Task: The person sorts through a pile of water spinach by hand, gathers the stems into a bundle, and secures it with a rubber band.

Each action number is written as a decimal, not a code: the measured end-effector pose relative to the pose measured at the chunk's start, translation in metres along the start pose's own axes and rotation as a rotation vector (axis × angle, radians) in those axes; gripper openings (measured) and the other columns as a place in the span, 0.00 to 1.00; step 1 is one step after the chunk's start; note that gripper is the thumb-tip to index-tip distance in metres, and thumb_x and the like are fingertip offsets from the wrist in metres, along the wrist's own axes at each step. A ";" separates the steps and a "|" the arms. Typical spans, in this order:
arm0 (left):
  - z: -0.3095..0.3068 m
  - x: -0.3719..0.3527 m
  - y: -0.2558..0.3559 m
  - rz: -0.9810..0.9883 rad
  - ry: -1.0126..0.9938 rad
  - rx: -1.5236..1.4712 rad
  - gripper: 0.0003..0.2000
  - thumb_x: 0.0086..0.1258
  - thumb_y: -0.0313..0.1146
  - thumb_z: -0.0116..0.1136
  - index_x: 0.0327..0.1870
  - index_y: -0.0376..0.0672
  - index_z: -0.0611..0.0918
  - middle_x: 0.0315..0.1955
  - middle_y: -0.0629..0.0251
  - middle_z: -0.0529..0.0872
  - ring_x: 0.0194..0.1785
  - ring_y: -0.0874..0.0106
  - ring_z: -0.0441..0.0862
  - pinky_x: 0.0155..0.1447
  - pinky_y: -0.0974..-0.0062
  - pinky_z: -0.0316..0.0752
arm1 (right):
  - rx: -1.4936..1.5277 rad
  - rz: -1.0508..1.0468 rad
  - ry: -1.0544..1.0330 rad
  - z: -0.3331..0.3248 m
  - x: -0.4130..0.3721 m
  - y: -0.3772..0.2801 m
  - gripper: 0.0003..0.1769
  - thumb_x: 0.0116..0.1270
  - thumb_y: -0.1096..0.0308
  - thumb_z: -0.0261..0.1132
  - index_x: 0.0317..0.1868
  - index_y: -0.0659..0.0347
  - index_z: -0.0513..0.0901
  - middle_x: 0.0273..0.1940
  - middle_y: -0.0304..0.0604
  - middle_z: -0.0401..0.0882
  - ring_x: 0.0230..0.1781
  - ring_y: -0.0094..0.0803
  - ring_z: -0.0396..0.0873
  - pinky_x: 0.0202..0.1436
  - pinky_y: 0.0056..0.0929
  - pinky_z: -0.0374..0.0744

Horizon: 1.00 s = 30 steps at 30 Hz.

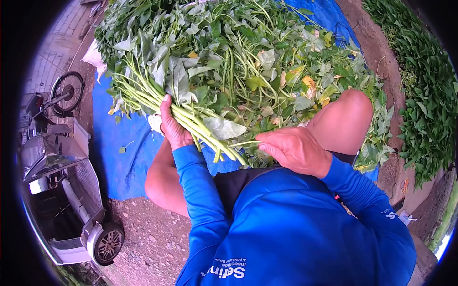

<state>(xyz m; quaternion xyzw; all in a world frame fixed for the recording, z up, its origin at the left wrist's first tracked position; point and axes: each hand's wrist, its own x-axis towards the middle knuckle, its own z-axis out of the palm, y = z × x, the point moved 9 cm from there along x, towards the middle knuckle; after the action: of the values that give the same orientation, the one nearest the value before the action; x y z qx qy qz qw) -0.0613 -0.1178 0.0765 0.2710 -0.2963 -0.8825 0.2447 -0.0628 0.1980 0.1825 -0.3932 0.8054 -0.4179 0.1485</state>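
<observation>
The left hand point(174, 127) clasps a stem bundle point(192, 121) at the near edge of the leafy heap point(229, 50); the right hand point(295, 148) pinches one thin stalk point(244, 142). Likely light and crisp, the bundle suits a low hold, below its bruisable leaves point(178, 85).

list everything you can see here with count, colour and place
Stem bunch: one, green, in left hand
Thin stem: one, pale green, in right hand
Leafy pile: one, green and yellow, on tarp
Tarp: one, blue, on ground
Sack-like thing: one, pale, upper left
Motorcycle: one, dark, far left
Sidecar: one, silver, lower left
Leafy plants: many, green, far right
Shirt: one, blue, bottom centre
Hands: two, bare, centre
Knees: two, bare, flanking hands
</observation>
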 end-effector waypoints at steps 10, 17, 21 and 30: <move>-0.011 0.020 0.036 0.015 0.137 0.070 0.16 0.73 0.42 0.74 0.51 0.44 0.83 0.38 0.63 0.88 0.35 0.65 0.87 0.43 0.63 0.89 | 0.525 0.346 0.239 -0.027 -0.027 0.050 0.09 0.79 0.68 0.71 0.50 0.65 0.90 0.39 0.45 0.89 0.36 0.33 0.87 0.44 0.37 0.84; 0.021 0.020 0.036 -0.052 0.144 0.143 0.15 0.72 0.39 0.74 0.51 0.42 0.83 0.42 0.58 0.90 0.39 0.59 0.90 0.47 0.56 0.92 | 0.500 -0.111 0.231 0.034 0.066 0.008 0.18 0.74 0.66 0.72 0.59 0.64 0.87 0.47 0.51 0.91 0.46 0.41 0.91 0.53 0.39 0.86; 0.031 0.026 0.038 -0.038 0.166 0.143 0.11 0.72 0.36 0.75 0.46 0.43 0.85 0.36 0.61 0.90 0.38 0.61 0.90 0.46 0.56 0.91 | 0.354 0.129 0.016 0.047 0.084 0.011 0.18 0.73 0.73 0.72 0.62 0.64 0.85 0.40 0.43 0.90 0.41 0.24 0.86 0.46 0.32 0.84; 0.027 0.064 0.023 -0.025 0.148 0.153 0.09 0.71 0.30 0.74 0.44 0.41 0.85 0.37 0.64 0.89 0.37 0.64 0.89 0.46 0.61 0.90 | 0.561 0.224 0.180 0.046 0.092 0.052 0.13 0.71 0.61 0.73 0.45 0.63 0.91 0.38 0.48 0.91 0.39 0.33 0.88 0.46 0.36 0.84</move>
<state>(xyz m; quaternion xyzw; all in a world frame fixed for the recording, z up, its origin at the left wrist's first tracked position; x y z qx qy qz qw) -0.1186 -0.1611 0.0884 0.3571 -0.3405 -0.8378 0.2334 -0.1223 0.1207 0.1222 -0.2071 0.7068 -0.6380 0.2246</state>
